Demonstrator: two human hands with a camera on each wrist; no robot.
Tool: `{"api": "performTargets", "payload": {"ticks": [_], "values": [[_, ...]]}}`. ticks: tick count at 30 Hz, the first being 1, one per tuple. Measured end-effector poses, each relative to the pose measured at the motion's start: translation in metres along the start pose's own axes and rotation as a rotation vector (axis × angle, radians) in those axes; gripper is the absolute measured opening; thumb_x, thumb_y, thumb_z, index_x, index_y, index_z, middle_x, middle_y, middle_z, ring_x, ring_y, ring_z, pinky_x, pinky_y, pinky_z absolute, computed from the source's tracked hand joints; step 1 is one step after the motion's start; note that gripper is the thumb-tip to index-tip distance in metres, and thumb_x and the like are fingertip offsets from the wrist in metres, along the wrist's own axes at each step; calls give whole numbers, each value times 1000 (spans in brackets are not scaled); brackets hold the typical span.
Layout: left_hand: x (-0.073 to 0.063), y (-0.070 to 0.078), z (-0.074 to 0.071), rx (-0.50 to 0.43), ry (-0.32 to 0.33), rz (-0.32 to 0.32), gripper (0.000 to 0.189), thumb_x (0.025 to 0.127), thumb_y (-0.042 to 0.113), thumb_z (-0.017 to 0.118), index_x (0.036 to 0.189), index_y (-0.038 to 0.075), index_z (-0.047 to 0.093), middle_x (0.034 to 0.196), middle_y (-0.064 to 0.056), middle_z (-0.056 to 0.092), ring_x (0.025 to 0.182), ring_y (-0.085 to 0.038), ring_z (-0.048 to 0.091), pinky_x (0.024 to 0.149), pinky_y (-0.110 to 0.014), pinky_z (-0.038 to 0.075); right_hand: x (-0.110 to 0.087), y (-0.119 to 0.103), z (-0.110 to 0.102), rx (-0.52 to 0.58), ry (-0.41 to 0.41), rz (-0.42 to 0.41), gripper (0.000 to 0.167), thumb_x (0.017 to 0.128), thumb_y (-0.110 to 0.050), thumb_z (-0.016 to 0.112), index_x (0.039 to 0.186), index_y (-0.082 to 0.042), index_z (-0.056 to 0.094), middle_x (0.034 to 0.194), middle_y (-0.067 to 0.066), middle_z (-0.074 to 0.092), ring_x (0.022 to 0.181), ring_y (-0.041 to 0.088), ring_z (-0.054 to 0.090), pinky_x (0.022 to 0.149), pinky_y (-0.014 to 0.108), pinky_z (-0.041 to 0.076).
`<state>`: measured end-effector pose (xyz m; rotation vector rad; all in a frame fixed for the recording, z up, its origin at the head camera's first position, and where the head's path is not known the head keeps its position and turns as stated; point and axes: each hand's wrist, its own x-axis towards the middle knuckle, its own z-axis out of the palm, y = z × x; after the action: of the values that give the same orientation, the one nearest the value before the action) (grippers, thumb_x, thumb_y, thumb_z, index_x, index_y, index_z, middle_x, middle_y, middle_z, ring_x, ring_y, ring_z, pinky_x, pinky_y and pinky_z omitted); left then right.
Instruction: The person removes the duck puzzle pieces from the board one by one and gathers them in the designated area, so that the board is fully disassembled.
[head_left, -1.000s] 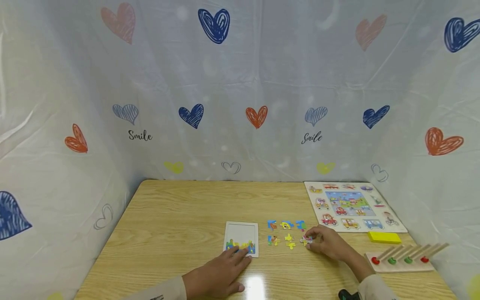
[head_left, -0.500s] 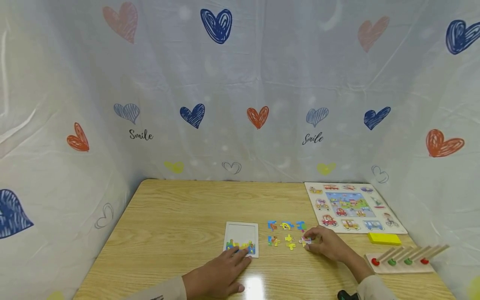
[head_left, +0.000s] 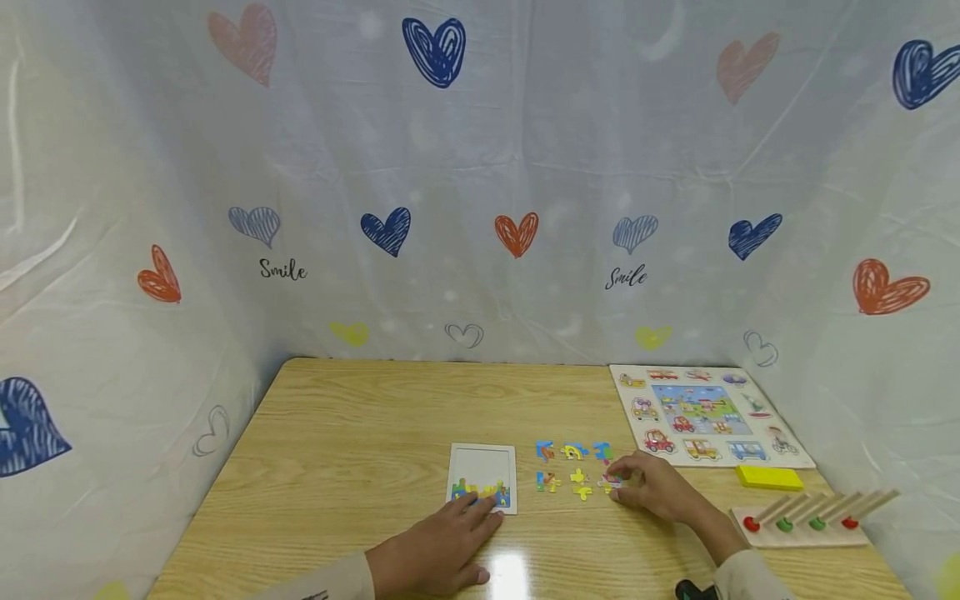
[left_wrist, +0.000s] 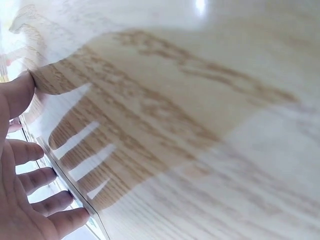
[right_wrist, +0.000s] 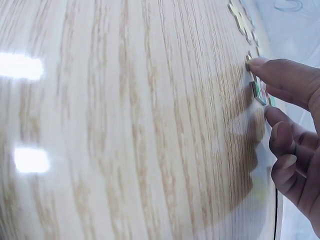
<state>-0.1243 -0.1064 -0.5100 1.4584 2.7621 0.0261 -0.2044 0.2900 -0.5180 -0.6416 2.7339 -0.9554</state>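
Nearest to me, at the front of the wooden table [head_left: 360, 433], a pale left sleeve [head_left: 330, 578] and a pale right sleeve [head_left: 753, 577] reach in, with a small dark object [head_left: 693, 591] beside the right one; I can't make out what it is. The left hand [head_left: 438, 546] lies palm down with its fingers straight and a little spread, their tips over the near rim of a white puzzle tray [head_left: 483, 467], the thumb held out to the side. Coloured pieces [head_left: 462, 488] fill the near part of that tray, and its far part shows plain white. Over on the right, the right hand [head_left: 656, 487] has thumb and forefinger pinched on a pink and yellow puzzle piece [head_left: 606, 483] down at the tabletop, the other fingers loosely bent. That piece is at the right end of the nearer of two rows of loose pieces [head_left: 547, 482], between the tray and the right hand. Off to the right stands a peg board [head_left: 806, 537] with four slanting sticks, red and green at their feet. Just beyond it lies a yellow block [head_left: 769, 477], then a picture board [head_left: 708, 412] covered in vehicles. Behind everything hangs a white curtain [head_left: 450, 150] printed with hearts and "Smile".
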Motion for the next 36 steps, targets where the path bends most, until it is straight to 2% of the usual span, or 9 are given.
{"api": "performTargets", "payload": {"ticks": [8,14,18,25,31,36], "values": [[0,-1,0,-39,-45,-28,69,102,56,47,151,10,37,156,-16,40,138,-40,45,110,-48,44,-1,0,1,20,11,-11,33,88,-29,79,115,-12,69,102,1,66,92,15,59,71,25,47],[-5,-1,-4,-80,-64,-43,68,102,57,44,152,11,37,158,-17,37,139,-40,44,109,-48,45,3,-4,0,5,47,-44,31,89,-24,78,115,-8,70,98,1,67,86,11,59,68,25,47],[-12,-8,-4,-84,-40,-51,67,103,54,45,154,11,36,157,-15,39,139,-36,46,109,-46,45,7,-12,0,13,48,-69,27,92,-23,75,114,-9,70,99,0,68,84,7,57,66,24,46],[-30,-28,-2,-112,-48,-143,69,103,54,46,157,12,33,161,-16,33,143,-39,41,110,-51,44,15,-33,8,105,-22,-126,33,94,-24,73,118,-3,66,97,5,65,62,3,45,55,22,44],[-37,-44,-2,-168,-74,-197,72,102,54,47,158,12,30,163,-19,26,146,-43,35,111,-56,40,31,-56,24,96,-70,-150,34,93,-29,74,117,-5,68,100,7,65,65,5,46,57,22,45],[-39,-52,-2,-200,-112,-206,73,103,56,45,159,13,28,165,-17,24,148,-42,32,113,-55,39,47,-79,44,102,-109,-188,32,92,-27,75,115,-5,68,100,4,66,79,13,55,63,22,47]]}}
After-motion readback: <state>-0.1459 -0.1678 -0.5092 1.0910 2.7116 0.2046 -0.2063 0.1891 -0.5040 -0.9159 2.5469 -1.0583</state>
